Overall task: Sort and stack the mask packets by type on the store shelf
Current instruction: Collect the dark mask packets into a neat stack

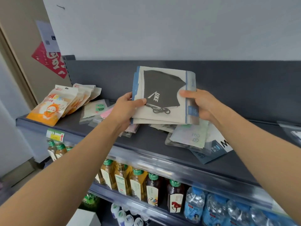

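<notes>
Amber tea bottles [123,180] and water bottles [195,203] stand nearest us, on the lower shelf. Above them our left hand [128,106] and right hand [200,105] each grip one side of a stack of black-mask packets [162,95], held just over the dark top shelf [154,144]. Loose packets [192,137] lie beneath, and orange packets [53,105] lean at the far left.
</notes>
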